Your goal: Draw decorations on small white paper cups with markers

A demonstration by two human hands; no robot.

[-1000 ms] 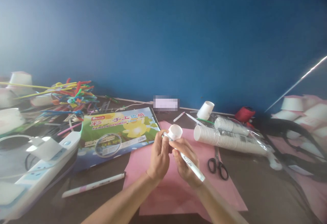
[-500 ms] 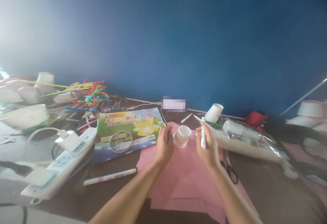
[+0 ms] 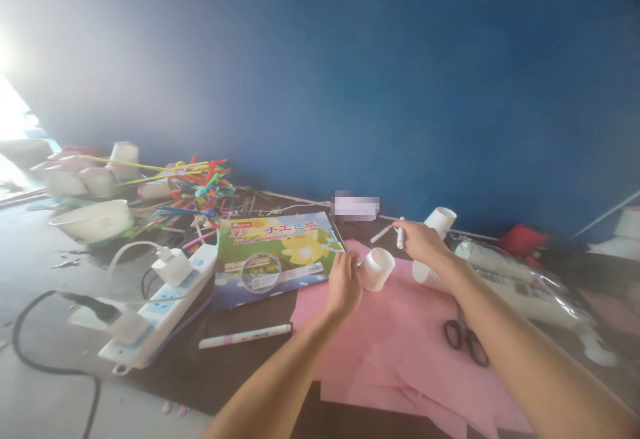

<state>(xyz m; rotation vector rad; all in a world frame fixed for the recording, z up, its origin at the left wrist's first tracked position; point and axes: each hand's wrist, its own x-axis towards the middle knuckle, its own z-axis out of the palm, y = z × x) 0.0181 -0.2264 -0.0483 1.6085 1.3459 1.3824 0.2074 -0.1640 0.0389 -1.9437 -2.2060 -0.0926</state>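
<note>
Right hand (image 3: pixel 423 242) shifted up and out since the earlier frame, now at cup's 2 o'clock, grip pinching white pen (image 3: pixel 400 237); left hand (image 3: pixel 345 282) just beside cup (image 3: pixel 377 270) at 9 o'clock, can't tell its grip; cup on pink paper (image 3: pixel 390 339), scissors (image 3: pixel 465 330) 4 o'clock

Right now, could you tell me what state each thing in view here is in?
Cup: mouth up
White pen: held
Left hand: beside the cup, touch unclear
Right hand: gripping the white pen
Pink paper: flat, sheets overlapping
Second pen: lying down
Scissors: handles apart, blades mostly hidden
Power strip: plugs in it
Wrapped cups: lying sideways
Paper pack: flat, cover up
</note>
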